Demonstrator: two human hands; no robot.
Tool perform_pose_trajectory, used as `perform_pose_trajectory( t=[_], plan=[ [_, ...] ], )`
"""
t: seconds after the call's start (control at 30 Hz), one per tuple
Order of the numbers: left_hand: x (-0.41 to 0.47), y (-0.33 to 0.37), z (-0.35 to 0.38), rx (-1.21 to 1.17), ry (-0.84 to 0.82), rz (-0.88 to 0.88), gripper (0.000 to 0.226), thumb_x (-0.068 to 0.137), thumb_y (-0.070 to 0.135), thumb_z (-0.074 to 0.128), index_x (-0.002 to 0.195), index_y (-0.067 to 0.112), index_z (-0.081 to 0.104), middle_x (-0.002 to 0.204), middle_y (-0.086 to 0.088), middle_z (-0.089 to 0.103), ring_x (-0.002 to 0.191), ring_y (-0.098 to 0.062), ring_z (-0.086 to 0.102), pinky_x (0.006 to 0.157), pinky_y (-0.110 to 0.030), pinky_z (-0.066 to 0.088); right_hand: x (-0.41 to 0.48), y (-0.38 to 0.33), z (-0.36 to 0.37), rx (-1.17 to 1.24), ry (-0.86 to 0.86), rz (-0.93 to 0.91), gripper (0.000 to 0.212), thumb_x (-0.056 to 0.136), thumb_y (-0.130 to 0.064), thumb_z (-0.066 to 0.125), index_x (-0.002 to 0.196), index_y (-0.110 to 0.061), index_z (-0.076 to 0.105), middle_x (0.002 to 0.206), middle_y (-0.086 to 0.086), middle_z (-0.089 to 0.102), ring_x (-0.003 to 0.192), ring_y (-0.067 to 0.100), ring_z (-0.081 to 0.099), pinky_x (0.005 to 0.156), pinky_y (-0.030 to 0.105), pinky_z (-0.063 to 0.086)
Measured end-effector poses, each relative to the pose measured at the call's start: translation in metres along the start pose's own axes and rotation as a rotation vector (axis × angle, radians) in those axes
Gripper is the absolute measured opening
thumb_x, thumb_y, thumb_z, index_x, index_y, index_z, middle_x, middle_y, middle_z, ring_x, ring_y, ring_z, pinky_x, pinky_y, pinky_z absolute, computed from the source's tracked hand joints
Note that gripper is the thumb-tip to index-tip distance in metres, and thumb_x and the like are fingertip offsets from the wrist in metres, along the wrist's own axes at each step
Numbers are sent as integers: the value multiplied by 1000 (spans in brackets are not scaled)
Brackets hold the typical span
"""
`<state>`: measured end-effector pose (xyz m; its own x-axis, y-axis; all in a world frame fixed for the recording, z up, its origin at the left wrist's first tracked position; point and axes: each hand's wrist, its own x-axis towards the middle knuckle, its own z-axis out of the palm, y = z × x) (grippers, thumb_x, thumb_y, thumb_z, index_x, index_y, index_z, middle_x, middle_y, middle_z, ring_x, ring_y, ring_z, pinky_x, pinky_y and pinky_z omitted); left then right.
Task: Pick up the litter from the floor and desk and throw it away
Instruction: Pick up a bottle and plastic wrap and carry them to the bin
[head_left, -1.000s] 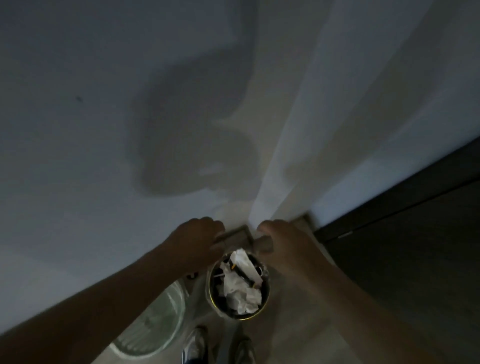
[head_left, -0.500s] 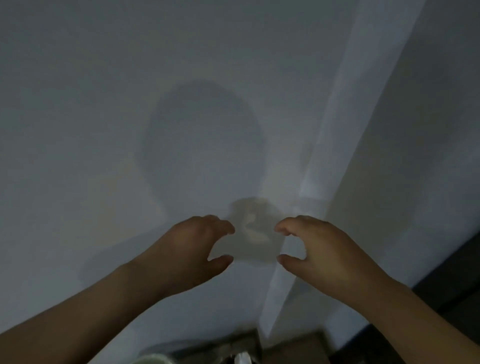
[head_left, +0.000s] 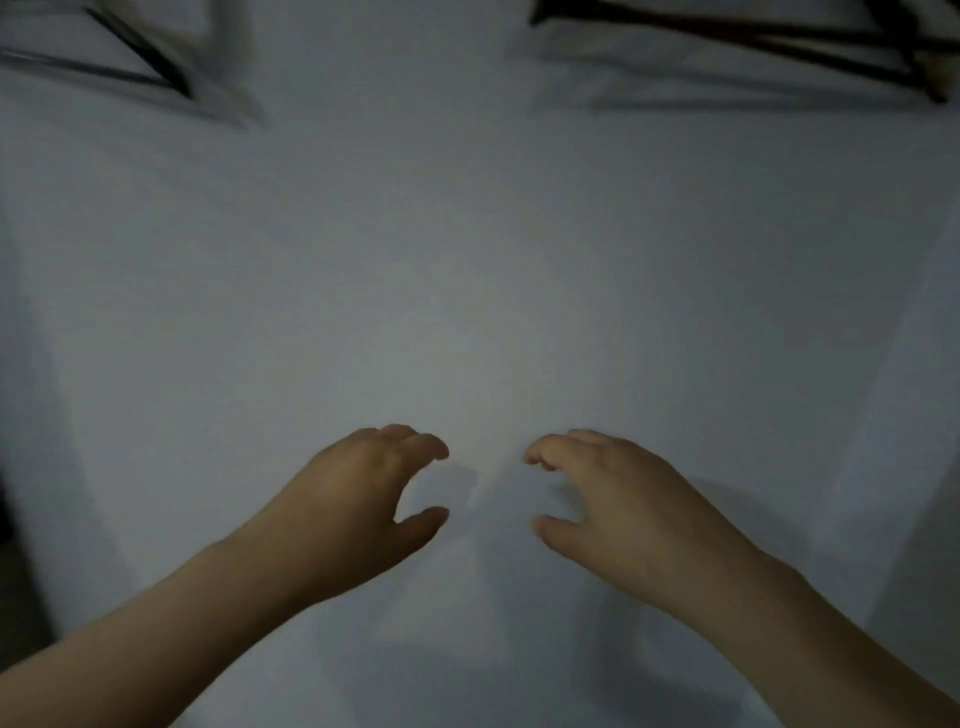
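A pale wall (head_left: 467, 234) fills everything beyond your fingers (head_left: 421, 444), with blurred dark-edged frames (head_left: 130, 57) far above them. Your left hand (head_left: 358, 499) and right hand (head_left: 623, 509) face each other, fingers loosely curled, thumbs held apart from them, gripping nothing. No litter shows near them (it lies out of view). Expect light, soft scraps, probably paper; pinch each at a crumpled edge or scoop underneath.
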<state>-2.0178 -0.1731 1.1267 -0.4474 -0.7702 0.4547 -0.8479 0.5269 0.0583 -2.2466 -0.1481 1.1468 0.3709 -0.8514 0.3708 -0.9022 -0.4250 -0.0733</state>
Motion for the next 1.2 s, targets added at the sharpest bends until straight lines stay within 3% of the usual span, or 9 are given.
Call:
perform_pose_trajectory(
  t=[0.3, 0.57, 0.7, 0.83, 0.97, 1.07, 1.2],
  plan=[
    [-185, -119, -127, 198, 64, -323, 53, 85, 58, 51, 135, 41, 42, 131, 22, 48, 116, 0, 48, 99, -18, 40, 66, -224, 18, 131, 16, -358, 47, 87, -42, 58, 131, -34, 45, 124, -15, 51, 115, 5, 47, 93, 21, 38],
    [-378, -188, -215, 321, 68, -699, 53, 83, 55, 57, 133, 42, 44, 128, 23, 48, 114, 1, 48, 94, -15, 39, 89, -444, 56, 313, -82, -692, 53, 86, -44, 62, 135, -32, 44, 128, -9, 52, 114, 9, 51, 94, 26, 44],
    [-448, -205, -243, 387, 66, -871, 45, 83, 55, 57, 125, 43, 46, 118, 26, 49, 98, 4, 47, 78, -8, 35, 92, -534, 70, 341, -81, -855, 44, 82, -43, 64, 122, -29, 53, 117, -9, 56, 107, 10, 54, 86, 27, 46],
    [-500, -224, -258, 430, 58, -1039, 49, 85, 57, 53, 131, 44, 40, 126, 27, 45, 80, 4, 44, 71, -5, 34, 102, -608, 87, 371, -106, -988, 42, 79, -40, 64, 118, -28, 56, 118, -9, 57, 110, 11, 54, 88, 27, 44],
    [-536, -252, -267, 440, 74, -1141, 49, 87, 56, 53, 132, 42, 41, 130, 25, 46, 94, 3, 45, 88, -12, 39, 123, -670, 110, 402, -139, -1084, 46, 79, -44, 61, 121, -30, 50, 120, -11, 55, 112, 12, 54, 91, 37, 49],
    [-550, -283, -273, 482, 91, -1196, 49, 87, 54, 53, 133, 40, 41, 132, 22, 46, 110, 1, 48, 94, -16, 40, 148, -710, 129, 429, -144, -1148, 44, 80, -40, 63, 121, -29, 53, 119, -8, 56, 111, 13, 54, 92, 34, 47],
    [-555, -333, -280, 514, 75, -1267, 51, 88, 54, 52, 135, 38, 40, 132, 21, 46, 84, 2, 43, 83, -10, 34, 192, -753, 151, 446, -156, -1202, 38, 80, -39, 62, 116, -27, 55, 115, -8, 57, 107, 14, 55, 90, 35, 48]
  ],
)
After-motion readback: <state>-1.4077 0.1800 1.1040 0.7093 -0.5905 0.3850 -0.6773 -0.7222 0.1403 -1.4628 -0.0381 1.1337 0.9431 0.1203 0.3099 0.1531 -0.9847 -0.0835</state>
